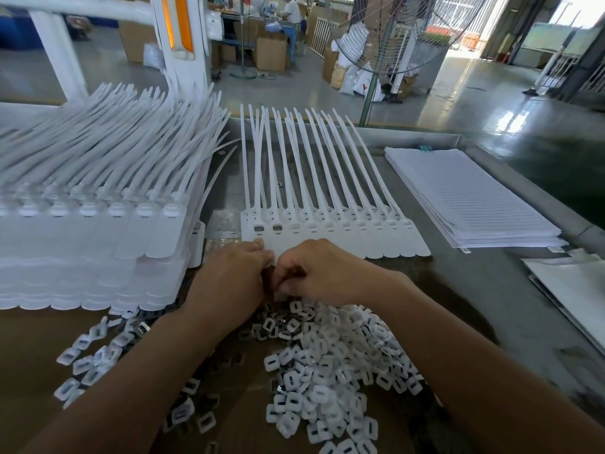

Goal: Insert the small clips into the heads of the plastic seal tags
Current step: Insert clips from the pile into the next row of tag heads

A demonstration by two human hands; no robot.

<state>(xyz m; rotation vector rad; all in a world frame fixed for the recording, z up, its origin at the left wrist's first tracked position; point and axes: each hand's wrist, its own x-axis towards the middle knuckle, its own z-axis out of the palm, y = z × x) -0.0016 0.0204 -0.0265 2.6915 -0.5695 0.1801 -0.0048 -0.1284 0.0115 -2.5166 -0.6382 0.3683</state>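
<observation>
Broadly, this is a factory hall with a shiny grey-green floor [458,103], where one big standing fan [393,37] and several cardboard boxes [271,54] are behind the workplace. One person sits at a far table.

The worktop [491,290] is grey metal with a raised rim at the back, and one brown cardboard sheet [32,355] covers its near part. On the left lies one tall pile of seal tags [91,231], far too many to count, with the tails pointing away. In the middle lies one flat row of seal tags [360,244], about eleven side by side, heads toward the person. On the right lies one stack of lined paper [474,198].

One heap of small clips [334,371], white with dark slots, spreads over the cardboard under the forearms; I cannot count them.

The left grip [235,276] touches the lower edge of the row at its left end with bent fingers; if it pinches the plastic I cannot tell. The right grip [317,270] is just beside it, fingers curled tight; what is inside is hidden.

Two dark fitted clips [258,228] sit in the two leftmost heads.
</observation>
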